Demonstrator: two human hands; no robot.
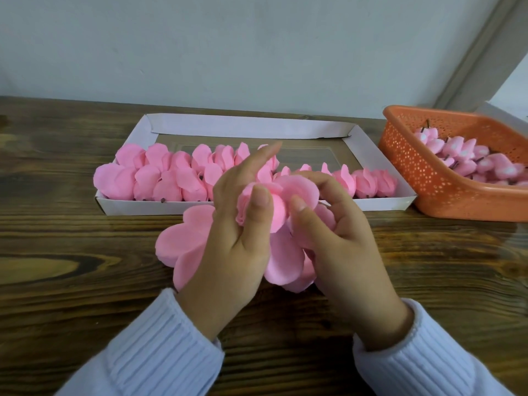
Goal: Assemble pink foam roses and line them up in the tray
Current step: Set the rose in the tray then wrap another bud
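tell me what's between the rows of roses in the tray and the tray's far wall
Nothing. The head view shows only a bare strip of tray floor between the roses and the far wall.

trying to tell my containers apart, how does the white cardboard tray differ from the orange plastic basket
The white cardboard tray is shallow with solid walls; the orange plastic basket is deeper, with perforated walls. The tray holds pink foam roses lined up in rows; the basket holds a loose heap of small pink buds on dark stems. Both rest on the dark wooden table.
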